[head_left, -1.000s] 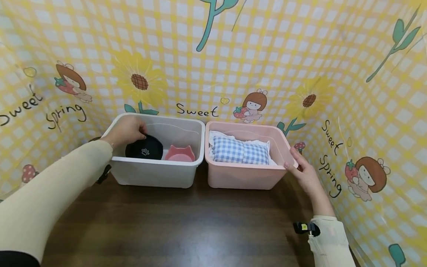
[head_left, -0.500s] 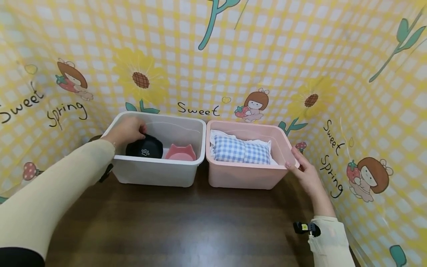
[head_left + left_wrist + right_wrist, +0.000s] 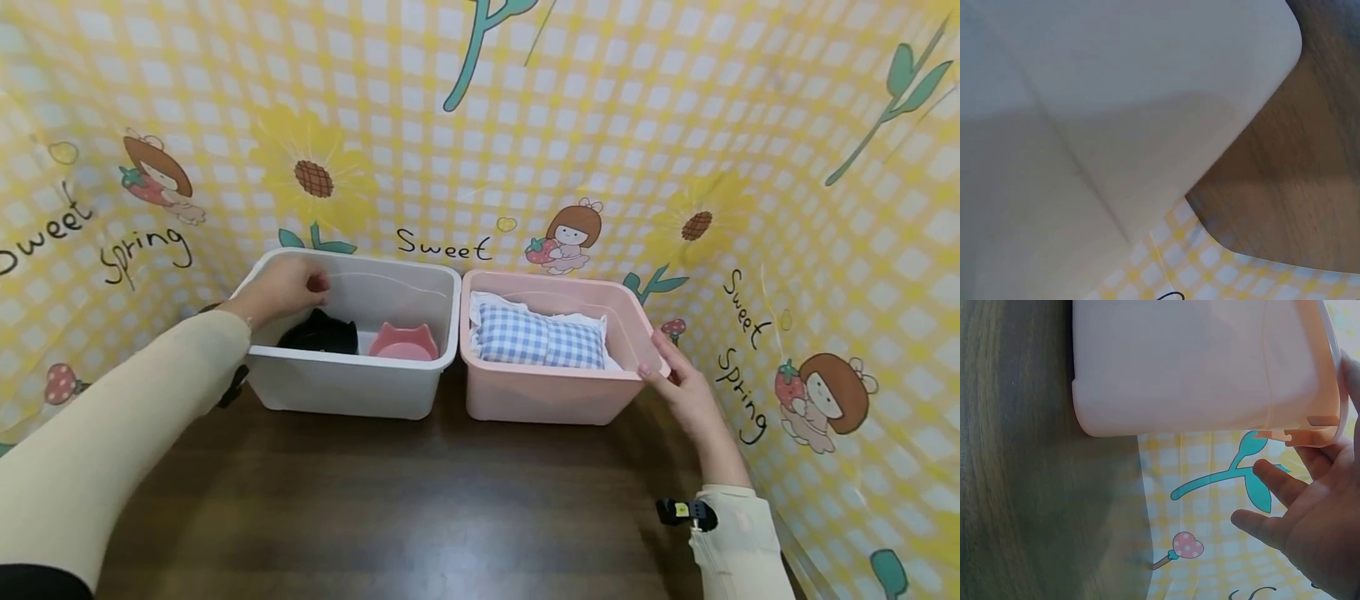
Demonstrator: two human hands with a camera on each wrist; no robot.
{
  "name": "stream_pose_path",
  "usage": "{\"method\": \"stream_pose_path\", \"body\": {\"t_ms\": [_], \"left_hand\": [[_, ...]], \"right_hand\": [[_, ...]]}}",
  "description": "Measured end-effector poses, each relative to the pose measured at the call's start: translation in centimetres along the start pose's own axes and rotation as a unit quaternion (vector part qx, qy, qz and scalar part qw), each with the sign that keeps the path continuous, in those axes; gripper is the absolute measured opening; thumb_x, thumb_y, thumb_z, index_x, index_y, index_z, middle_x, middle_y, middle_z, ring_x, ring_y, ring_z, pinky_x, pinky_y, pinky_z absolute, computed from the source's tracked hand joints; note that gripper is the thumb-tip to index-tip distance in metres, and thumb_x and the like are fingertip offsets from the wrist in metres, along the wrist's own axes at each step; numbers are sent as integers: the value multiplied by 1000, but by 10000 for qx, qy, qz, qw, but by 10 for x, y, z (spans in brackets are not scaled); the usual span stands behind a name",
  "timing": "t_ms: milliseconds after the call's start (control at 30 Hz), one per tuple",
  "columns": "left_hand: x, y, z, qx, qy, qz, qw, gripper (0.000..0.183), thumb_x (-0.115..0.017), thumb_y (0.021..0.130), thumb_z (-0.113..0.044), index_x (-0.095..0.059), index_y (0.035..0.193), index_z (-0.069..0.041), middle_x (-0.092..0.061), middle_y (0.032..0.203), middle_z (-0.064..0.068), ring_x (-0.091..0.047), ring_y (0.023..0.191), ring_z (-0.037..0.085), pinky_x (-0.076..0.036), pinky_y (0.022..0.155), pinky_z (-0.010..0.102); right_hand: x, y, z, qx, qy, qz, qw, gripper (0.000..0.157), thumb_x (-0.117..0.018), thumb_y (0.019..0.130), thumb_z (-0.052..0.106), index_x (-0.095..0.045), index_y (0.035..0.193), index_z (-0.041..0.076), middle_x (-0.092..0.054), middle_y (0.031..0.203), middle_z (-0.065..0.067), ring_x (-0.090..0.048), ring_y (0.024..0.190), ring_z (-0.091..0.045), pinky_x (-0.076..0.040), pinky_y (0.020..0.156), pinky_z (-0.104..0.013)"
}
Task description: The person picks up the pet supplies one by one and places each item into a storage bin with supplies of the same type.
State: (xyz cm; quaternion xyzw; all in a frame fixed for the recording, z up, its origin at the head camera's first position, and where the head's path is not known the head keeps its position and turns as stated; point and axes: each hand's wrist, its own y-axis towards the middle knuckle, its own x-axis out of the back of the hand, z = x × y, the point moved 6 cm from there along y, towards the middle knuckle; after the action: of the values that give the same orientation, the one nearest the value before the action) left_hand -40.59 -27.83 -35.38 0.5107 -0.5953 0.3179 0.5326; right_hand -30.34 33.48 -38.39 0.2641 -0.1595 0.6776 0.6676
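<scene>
In the head view my left hand is over the left part of the grey bin, fingers loosely curled, nothing held. Just below it a black cat-eared bowl lies in the bin, partly hidden by the bin's front wall. To its right sits a pink cat-eared bowl. My right hand grips the right rim of the pink bin between thumb and forefinger. The right wrist view shows the other fingers spread out below that rim. A blue-checked cushion with a white frill lies inside the pink bin.
The two bins stand side by side on a dark wooden table, against a yellow-checked cloth backdrop that rises behind and at both sides. The left wrist view is mostly filled by the grey bin's outer wall.
My left hand has let go of the black bowl and lifted slightly. The bowl has dropped from tilted, paw print showing, to lying low in the grey bin. My right hand stays put.
</scene>
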Motion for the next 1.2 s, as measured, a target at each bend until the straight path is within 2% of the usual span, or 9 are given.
{"method": "stream_pose_path", "body": {"t_ms": [167, 300, 400, 567, 700, 800, 900, 1067, 1200], "left_hand": [[3, -5, -1, -179, -255, 223, 9993, 15, -77, 80, -15, -72, 92, -6, -70, 88, 6, -65, 84, 22, -52, 79, 44], [11, -12, 1, -118, -571, 401, 9975, 19, -76, 81, -14, -70, 96, -4, -70, 92, 8, -65, 87, 23, -53, 79, 44], [18, -20, 2, 15, -753, 446, 9962, 21, -76, 83, -17, -70, 99, -5, -70, 97, 11, -65, 91, 25, -52, 81, 45], [28, -34, 0, 85, -838, 460, 9954, 20, -74, 84, -21, -69, 98, -8, -70, 99, 11, -64, 95, 27, -51, 82, 47], [32, -45, -3, -51, -777, 386, 9962, 21, -74, 85, -25, -69, 98, -10, -71, 100, 11, -65, 96, 28, -52, 81, 46], [34, -49, -4, -158, -779, 314, 9963, 21, -74, 86, -26, -70, 98, -10, -71, 100, 10, -66, 95, 28, -53, 81, 46], [35, -52, -1, -186, -859, 251, 9958, 24, -73, 86, -30, -70, 99, -10, -71, 99, 9, -66, 95, 28, -54, 80, 45], [47, -61, -3, 108, -1135, 76, 9934, 36, -70, 86, -44, -70, 102, -12, -72, 100, 7, -66, 94, 27, -54, 72, 38], [66, -68, -17, 270, -1536, -44, 9877, 41, -69, 85, -47, -69, 106, -11, -71, 102, 8, -66, 97, 28, -51, 70, 34]], "right_hand": [[-1, -9, 21, 115, 35, 7, 9999, 65, -62, 95, 29, -31, 150, 13, -22, 159, -7, -17, 147, -32, -21, 114, -51], [-1, -12, 28, 136, 2, 1, 9999, 65, -61, 95, 29, -31, 150, 11, -22, 159, -9, -16, 146, -33, -21, 113, -54], [0, -11, 25, 133, 27, 7, 9999, 66, -62, 95, 30, -31, 150, 12, -22, 159, -8, -16, 146, -34, -21, 113, -55], [-1, -3, 6, 179, 13, 2, 9998, 66, -61, 95, 34, -30, 151, 19, -21, 160, -3, -17, 147, -31, -22, 114, -52], [-3, 1, -5, 307, -43, -138, 9994, 64, -60, 95, 35, -31, 151, 21, -22, 160, 0, -18, 147, -28, -24, 115, -45], [-4, 2, -8, 344, 22, -203, 9992, 64, -60, 95, 35, -32, 151, 21, -21, 160, -1, -18, 147, -28, -23, 115, -47], [-5, -3, 3, 330, 81, -201, 9992, 64, -60, 96, 30, -31, 151, 14, -19, 160, -6, -17, 147, -32, -23, 113, -52], [-5, -1, -2, 395, -25, -216, 9990, 63, -60, 96, 28, -33, 150, 16, -20, 160, -5, -18, 147, -31, -25, 114, -46], [-3, 3, -8, 646, -220, -296, 9972, 61, -61, 95, 31, -35, 150, 19, -24, 159, -3, -18, 147, -30, -22, 114, -53]]}}
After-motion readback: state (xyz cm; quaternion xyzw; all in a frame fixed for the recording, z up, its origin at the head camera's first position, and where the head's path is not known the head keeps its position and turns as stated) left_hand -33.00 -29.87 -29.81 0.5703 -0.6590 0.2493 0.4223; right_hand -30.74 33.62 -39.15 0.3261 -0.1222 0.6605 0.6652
